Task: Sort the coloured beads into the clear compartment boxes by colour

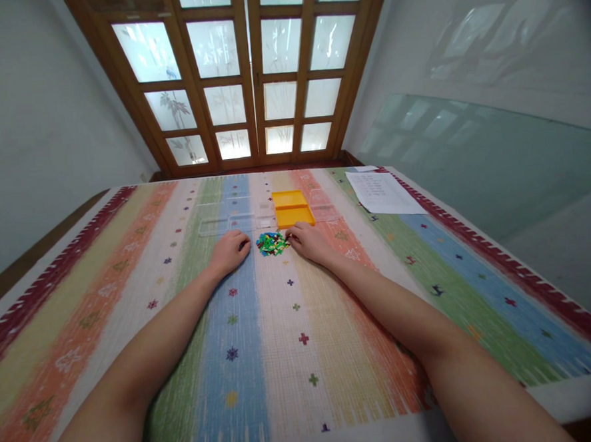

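Observation:
A small pile of tiny green, blue, yellow and dark pieces (273, 244) lies on the tablecloth between my two hands. My left hand (230, 251) rests just left of the pile, apart from it, with its fingers curled in. Whether anything is inside those fingers is hidden. At the pile's right edge, my right hand (309, 241) has its fingers bent together, the tips touching or nearly touching the pieces. What it may be pinching is too small to make out. Directly behind the right hand lies an opened yellow plastic box (295, 215), its lid folded back.
Clear plastic boxes (214, 226) lie left of the yellow box, with another clear box (323, 211) at its right. A printed paper sheet (384, 193) lies at the back right. The striped tablecloth (284, 355) covers the table; wood-framed glass doors (257, 83) stand behind it.

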The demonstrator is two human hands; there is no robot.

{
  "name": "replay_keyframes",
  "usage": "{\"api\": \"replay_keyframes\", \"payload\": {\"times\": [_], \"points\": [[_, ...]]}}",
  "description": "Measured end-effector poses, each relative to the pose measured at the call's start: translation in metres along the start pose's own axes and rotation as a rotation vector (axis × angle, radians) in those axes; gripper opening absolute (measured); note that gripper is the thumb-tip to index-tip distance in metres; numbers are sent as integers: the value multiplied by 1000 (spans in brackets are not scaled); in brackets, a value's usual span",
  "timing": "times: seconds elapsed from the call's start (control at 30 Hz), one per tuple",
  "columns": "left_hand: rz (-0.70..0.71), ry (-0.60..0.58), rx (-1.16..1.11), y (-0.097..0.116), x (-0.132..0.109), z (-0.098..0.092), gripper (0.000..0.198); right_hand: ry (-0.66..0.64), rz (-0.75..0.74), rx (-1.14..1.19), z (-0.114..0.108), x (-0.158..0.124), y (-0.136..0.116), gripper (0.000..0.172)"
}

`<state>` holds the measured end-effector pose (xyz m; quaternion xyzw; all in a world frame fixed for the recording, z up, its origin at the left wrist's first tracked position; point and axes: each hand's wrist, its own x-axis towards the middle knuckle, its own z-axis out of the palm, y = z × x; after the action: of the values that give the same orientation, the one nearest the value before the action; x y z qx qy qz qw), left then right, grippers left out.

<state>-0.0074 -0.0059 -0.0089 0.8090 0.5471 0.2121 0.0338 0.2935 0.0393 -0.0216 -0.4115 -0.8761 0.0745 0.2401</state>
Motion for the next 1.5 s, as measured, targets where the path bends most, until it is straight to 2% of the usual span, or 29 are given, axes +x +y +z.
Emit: {"api": "replay_keyframes", "payload": {"times": [0.23, 0.4, 0.53, 0.63, 0.73, 0.87, 1.03, 1.23, 1.5], "points": [[3, -16, -27, -4, 6, 1, 23, 7, -2, -3, 0, 1, 0, 19], [-18, -90, -54, -10, 19, 0, 24, 12, 2, 17, 3, 2, 3, 16], [-95, -139, -8, -4, 29, 0, 24, 15, 13, 28, 4, 2, 4, 13], [-187, -93, 16, 7, 33, 5, 23, 21, 12, 31, 2, 2, 3, 12], [-218, -29, 3, 18, 32, 13, 23, 25, 9, 35, 1, 0, 3, 10], [-208, 24, -12, 22, 27, 18, 21, 35, -9, 37, 0, -2, 2, 10], [-162, 45, -86, 16, 24, 18, 16, 34, -5, 37, 1, -1, 3, 8], [-90, 30, -190, 14, 22, 17, 18, 29, -11, 42, 1, -1, 4, 9], [-38, 25, -187, 13, 22, 18, 18, 32, -29, 46, 2, -1, 7, 11]]}}
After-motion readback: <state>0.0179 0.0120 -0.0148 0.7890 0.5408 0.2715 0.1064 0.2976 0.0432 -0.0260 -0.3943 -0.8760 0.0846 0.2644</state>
